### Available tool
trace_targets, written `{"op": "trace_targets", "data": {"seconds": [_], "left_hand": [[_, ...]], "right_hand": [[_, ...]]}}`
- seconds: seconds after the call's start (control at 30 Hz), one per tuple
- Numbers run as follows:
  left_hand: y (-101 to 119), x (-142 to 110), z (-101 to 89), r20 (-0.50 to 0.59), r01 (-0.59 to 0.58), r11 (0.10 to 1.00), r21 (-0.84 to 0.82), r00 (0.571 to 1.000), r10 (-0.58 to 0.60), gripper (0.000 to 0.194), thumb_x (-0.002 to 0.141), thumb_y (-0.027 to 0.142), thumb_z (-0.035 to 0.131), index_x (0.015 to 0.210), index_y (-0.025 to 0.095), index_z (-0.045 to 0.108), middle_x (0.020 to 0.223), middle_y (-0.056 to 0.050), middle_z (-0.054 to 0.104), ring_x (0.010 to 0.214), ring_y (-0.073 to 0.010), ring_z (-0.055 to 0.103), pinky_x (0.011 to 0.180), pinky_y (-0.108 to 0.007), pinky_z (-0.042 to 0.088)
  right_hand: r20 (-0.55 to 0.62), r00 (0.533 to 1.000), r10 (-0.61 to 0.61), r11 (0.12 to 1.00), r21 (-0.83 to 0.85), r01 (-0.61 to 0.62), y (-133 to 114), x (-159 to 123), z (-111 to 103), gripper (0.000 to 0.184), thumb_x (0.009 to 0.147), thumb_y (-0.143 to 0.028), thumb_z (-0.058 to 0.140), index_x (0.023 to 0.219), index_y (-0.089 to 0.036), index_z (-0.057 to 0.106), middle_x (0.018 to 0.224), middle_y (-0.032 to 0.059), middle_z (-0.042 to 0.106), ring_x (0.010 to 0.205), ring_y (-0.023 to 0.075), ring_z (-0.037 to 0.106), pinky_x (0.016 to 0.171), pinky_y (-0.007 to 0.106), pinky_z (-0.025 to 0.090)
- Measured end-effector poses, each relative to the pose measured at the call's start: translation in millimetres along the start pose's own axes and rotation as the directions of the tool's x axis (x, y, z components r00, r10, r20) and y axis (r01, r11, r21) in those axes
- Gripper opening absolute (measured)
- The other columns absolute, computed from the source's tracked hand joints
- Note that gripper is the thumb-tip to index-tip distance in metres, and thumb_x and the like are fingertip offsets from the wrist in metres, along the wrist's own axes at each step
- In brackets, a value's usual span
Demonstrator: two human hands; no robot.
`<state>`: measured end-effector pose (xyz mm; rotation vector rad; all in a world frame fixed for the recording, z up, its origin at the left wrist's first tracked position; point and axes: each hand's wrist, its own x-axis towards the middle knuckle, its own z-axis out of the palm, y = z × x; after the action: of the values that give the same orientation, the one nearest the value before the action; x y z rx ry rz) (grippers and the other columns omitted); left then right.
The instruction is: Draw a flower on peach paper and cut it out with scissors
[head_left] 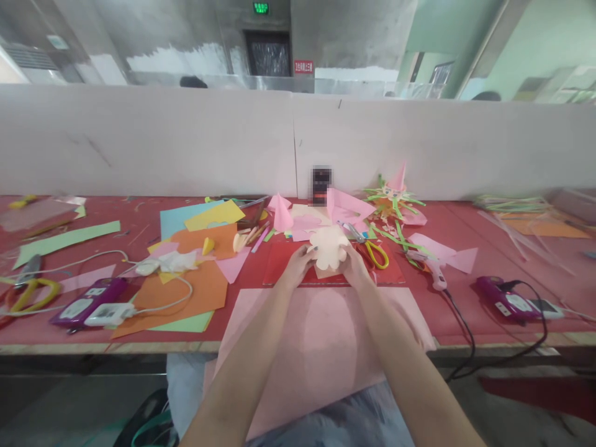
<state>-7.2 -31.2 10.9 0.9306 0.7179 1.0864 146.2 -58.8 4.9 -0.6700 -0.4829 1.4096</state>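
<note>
Both my hands hold a cream paper flower cut-out (328, 246) above the red table. My left hand (298, 264) pinches its left edge with closed fingers. My right hand (354, 267) grips its right and lower edge, fingers closed. Under my forearms lies a large pink paper sheet (321, 347) that hangs over the table's front edge. Beneath the flower is a dark red sheet (284, 261). Yellow-handled scissors (372, 249) lie just right of my right hand.
Coloured paper sheets (195, 285) and scraps cover the table's left half. A glue gun (435, 273) with a black cable lies to the right. Purple devices (505, 299) sit at right and at left (88, 304). Green paper strips (395, 208) lie by the white partition (298, 143).
</note>
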Motion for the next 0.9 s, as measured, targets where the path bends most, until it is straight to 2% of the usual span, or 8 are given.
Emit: {"op": "trace_targets", "data": {"seconds": [0.17,0.37,0.5,0.6,0.7,0.9], "left_hand": [[2.5,-1.5,1.8,0.010,0.002,1.000,-0.018,1.000,-0.002,0.027,0.056,0.029,0.074,0.073,0.016,0.057,0.074,0.002,0.060,0.072,-0.0111,0.056,0.072,-0.026,0.042],[1.2,1.1,2.0,0.004,-0.019,0.999,-0.051,1.000,0.019,0.021,0.053,0.021,0.073,0.069,0.016,0.061,0.072,0.002,0.061,0.074,-0.0104,0.056,0.077,-0.026,0.041],[2.7,0.7,2.0,0.003,-0.043,0.996,-0.074,0.999,0.043,0.016,0.053,0.019,0.072,0.065,0.016,0.061,0.074,0.002,0.062,0.078,-0.0110,0.056,0.083,-0.027,0.040],[5.2,-1.2,2.7,0.016,-0.050,0.996,-0.079,0.999,0.052,0.013,0.055,0.019,0.070,0.061,0.016,0.059,0.088,-0.001,0.064,0.090,-0.0144,0.056,0.086,-0.029,0.039],[7.2,-3.1,3.9,0.027,-0.066,0.995,-0.079,0.997,0.068,0.014,0.057,0.019,0.070,0.060,0.016,0.057,0.103,-0.003,0.063,0.103,-0.0178,0.052,0.090,-0.031,0.037],[8.1,-4.5,4.6,0.027,-0.071,0.995,-0.075,0.997,0.073,0.016,0.057,0.021,0.071,0.064,0.018,0.057,0.113,-0.004,0.060,0.108,-0.0206,0.051,0.092,-0.034,0.036]], "right_hand": [[-0.011,1.000,0.017,0.999,0.037,-0.017,2.9,7.1,-5.8,0.015,0.067,-0.023,0.064,0.081,-0.020,0.058,0.078,-0.0019,0.067,0.068,0.0119,0.062,0.061,0.023,0.051],[-0.024,0.999,0.025,0.997,0.078,-0.023,0.6,8.3,-8.9,0.011,0.069,-0.025,0.060,0.079,-0.021,0.060,0.071,-0.0036,0.066,0.063,0.0102,0.060,0.058,0.022,0.050],[-0.018,0.999,0.029,0.994,0.105,-0.027,-2.8,5.6,-9.2,0.002,0.069,-0.023,0.057,0.069,-0.021,0.059,0.063,-0.0040,0.064,0.060,0.0115,0.059,0.062,0.026,0.050],[0.002,1.000,0.001,0.993,0.118,-0.001,-4.3,2.8,-8.7,0.005,0.068,-0.019,0.055,0.065,-0.022,0.057,0.074,-0.0023,0.066,0.075,0.0136,0.061,0.072,0.031,0.050],[0.028,0.999,-0.025,0.992,0.123,0.022,-4.7,2.1,-7.2,0.010,0.068,-0.018,0.053,0.073,-0.023,0.061,0.091,-0.0017,0.067,0.087,0.0141,0.060,0.079,0.033,0.049],[-0.047,0.997,0.061,0.989,0.137,-0.054,-6.4,4.8,-3.0,0.020,0.079,-0.024,0.044,0.090,-0.026,0.060,0.084,-0.0027,0.067,0.077,0.0127,0.062,0.074,0.031,0.051]]}}
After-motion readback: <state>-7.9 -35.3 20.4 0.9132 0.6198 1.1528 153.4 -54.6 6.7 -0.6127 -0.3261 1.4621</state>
